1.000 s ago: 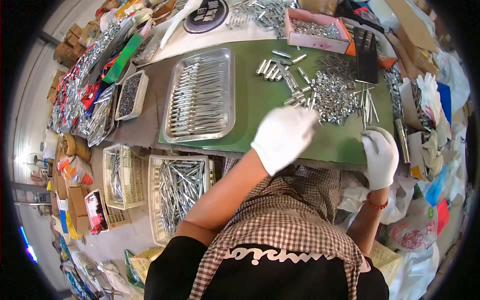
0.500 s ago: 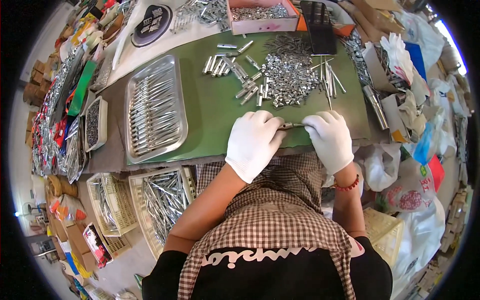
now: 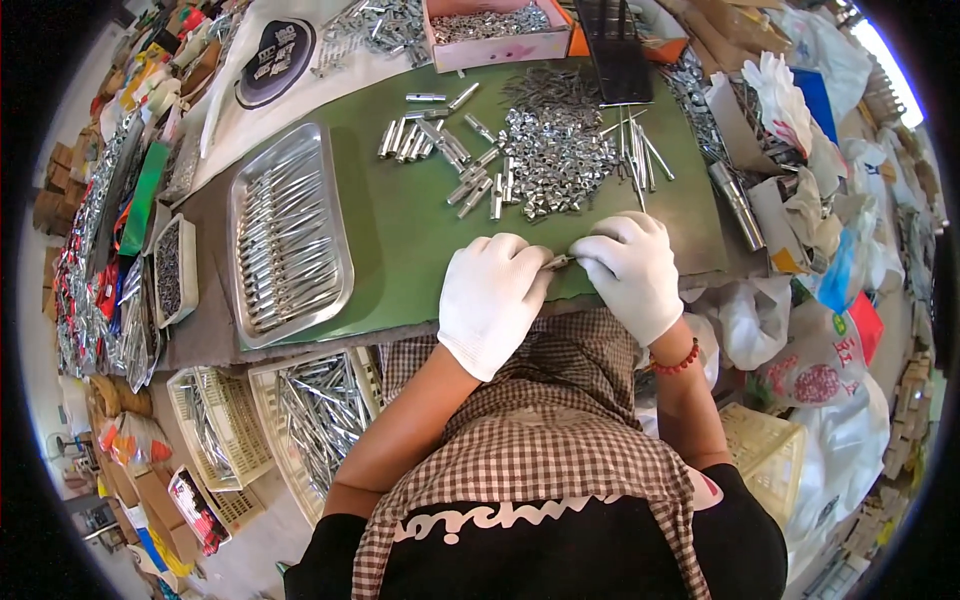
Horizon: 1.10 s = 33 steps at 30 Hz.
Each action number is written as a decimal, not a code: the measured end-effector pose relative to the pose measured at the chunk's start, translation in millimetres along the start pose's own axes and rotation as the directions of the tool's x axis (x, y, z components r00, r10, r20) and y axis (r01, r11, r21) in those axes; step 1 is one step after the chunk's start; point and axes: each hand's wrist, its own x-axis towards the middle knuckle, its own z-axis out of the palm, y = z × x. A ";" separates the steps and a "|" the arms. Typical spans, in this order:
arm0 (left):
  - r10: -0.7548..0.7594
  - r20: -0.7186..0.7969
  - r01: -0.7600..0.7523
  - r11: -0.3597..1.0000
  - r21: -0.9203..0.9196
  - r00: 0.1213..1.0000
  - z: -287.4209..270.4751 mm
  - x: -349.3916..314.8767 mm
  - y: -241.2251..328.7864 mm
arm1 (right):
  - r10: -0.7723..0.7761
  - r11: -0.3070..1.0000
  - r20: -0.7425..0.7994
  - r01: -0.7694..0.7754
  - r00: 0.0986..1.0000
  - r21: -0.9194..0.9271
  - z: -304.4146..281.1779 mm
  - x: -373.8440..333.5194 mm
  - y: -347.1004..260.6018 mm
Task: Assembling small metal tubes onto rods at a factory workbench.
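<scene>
Right hand point(image 3: 632, 280) moved nearer left hand point(image 3: 495, 303), small metal part point(image 3: 557, 262) between, pinched by both.

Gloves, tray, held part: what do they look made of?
Gloves: white fabric, likely knit, matte with soft folds; fiber unclear.
Tray: likely metal, perhaps stainless steel; smooth, with bright reflections along the edge.
Held part: probably metal, judging by its gray sheen, but mostly hidden.

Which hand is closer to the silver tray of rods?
Left. The left hand is to the right of the silver tray, not touching it; the right hand is farther right, beyond the left.
</scene>
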 end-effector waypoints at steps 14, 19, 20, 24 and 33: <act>0.053 -0.071 -0.053 0.999 -0.001 0.996 2.3 0.3 -4.0 | -0.056 0.926 0.017 0.059 0.998 -0.373 -10.3 42.0 62.8; 0.040 -0.038 -0.041 0.999 -0.009 0.998 0.7 -0.2 -2.9 | 0.042 0.991 0.113 -0.028 0.993 -0.130 -11.0 22.2 20.1; 0.039 -0.036 -0.039 0.999 -0.008 0.999 0.2 -0.1 -3.3 | 0.042 0.998 0.153 -0.034 0.987 -0.054 -11.5 19.6 11.0; 0.037 -0.023 -0.037 0.999 -0.023 0.999 -0.4 0.4 -3.8 | -0.120 0.993 0.161 0.117 0.980 0.024 -11.6 15.8 -6.5; 0.023 -0.008 -0.024 1.000 -0.020 1.000 1.2 0.1 -4.3 | -0.243 0.961 0.177 0.262 0.954 -0.091 -2.9 25.1 -20.0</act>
